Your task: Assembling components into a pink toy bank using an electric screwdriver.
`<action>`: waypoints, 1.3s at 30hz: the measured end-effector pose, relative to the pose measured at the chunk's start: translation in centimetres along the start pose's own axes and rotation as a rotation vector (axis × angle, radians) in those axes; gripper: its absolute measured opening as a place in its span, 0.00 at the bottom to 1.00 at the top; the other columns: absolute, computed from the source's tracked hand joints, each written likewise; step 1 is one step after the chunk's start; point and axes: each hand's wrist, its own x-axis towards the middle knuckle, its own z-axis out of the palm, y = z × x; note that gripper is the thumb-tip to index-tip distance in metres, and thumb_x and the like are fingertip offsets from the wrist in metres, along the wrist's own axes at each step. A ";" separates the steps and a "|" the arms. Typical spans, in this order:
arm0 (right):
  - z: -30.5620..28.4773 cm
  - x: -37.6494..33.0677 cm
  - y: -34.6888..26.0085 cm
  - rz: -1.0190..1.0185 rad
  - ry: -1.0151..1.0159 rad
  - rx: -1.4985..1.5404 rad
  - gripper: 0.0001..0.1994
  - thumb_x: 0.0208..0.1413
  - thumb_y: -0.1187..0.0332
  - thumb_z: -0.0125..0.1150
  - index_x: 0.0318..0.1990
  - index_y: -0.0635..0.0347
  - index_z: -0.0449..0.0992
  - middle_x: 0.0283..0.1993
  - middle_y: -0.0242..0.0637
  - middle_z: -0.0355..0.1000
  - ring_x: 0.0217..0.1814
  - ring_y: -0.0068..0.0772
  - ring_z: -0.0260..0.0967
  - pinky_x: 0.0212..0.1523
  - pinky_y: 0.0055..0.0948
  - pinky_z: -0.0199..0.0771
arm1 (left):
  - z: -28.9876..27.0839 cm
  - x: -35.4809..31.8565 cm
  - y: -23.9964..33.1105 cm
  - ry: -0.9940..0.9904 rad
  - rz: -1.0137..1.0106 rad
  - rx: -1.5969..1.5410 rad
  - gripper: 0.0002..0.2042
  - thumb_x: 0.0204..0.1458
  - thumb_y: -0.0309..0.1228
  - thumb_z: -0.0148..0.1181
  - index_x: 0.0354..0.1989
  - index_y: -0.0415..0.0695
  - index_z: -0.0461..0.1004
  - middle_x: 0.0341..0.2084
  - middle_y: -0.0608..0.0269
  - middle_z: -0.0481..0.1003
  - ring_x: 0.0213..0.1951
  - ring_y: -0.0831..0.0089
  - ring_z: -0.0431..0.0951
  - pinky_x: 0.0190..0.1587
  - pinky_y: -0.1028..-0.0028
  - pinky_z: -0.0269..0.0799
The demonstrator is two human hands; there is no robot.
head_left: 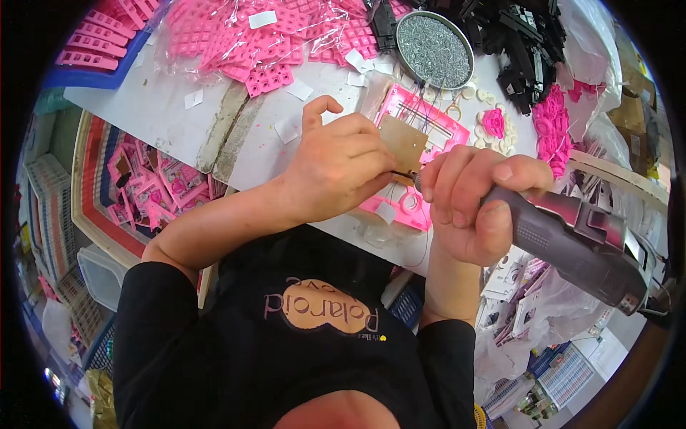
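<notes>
Power screwdriver (568, 247), right of frame, gripped in wrapped right hand (475, 204), tip near brown board (401, 143) upper centre; left hand (341, 163) half-curled beside it, can't tell if holding anything.

My white worktop (168, 129), crowded along its far side.
In front of me lies a pink casing (451, 130); beyond it stands a round dish (472, 60) of small grey metal pieces (432, 51). Pink gridded pieces (275, 43) heap up to its left, partly under clear plastic, with white paper slips (193, 99) scattered nearby. To the right I have black plastic parts (525, 50), small white rings (509, 139) around a pink rosette-like piece (493, 123), and bunched pink pieces (552, 136).
</notes>
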 end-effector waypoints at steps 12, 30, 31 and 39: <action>-0.8 -2.6 3.1 0.072 0.050 -0.325 0.12 0.60 0.70 0.60 0.43 0.58 0.61 0.20 0.32 0.61 0.18 0.23 0.57 0.23 0.29 0.65 | -2.1 -2.1 1.2 -0.188 -0.088 -0.013 0.16 0.35 0.36 0.75 0.33 0.50 0.76 0.38 0.69 0.74 0.40 0.67 0.73 0.49 0.58 0.54; -4.0 -3.9 -0.2 0.684 -0.024 -0.636 0.23 0.51 0.75 0.70 0.56 0.64 0.74 0.40 0.30 0.78 0.35 0.17 0.72 0.32 0.20 0.72 | 0.4 0.9 0.8 -0.318 -0.279 -0.232 0.04 0.51 0.27 0.62 0.34 0.40 0.78 0.21 0.63 0.75 0.23 0.61 0.75 0.27 0.67 0.68; -4.1 -4.2 0.2 0.688 -0.028 -0.669 0.19 0.52 0.75 0.69 0.53 0.65 0.76 0.38 0.30 0.79 0.35 0.17 0.73 0.32 0.20 0.72 | 0.1 1.2 0.9 -0.350 -0.386 -0.376 0.05 0.51 0.27 0.63 0.34 0.40 0.78 0.21 0.62 0.75 0.23 0.64 0.74 0.27 0.68 0.68; -4.1 -5.1 0.7 0.735 0.129 -0.544 0.06 0.57 0.75 0.63 0.40 0.67 0.81 0.31 0.34 0.80 0.29 0.17 0.75 0.32 0.19 0.73 | 0.0 1.2 1.2 -0.329 -0.341 -0.399 0.07 0.50 0.26 0.67 0.36 0.41 0.79 0.22 0.60 0.76 0.22 0.71 0.72 0.25 0.73 0.66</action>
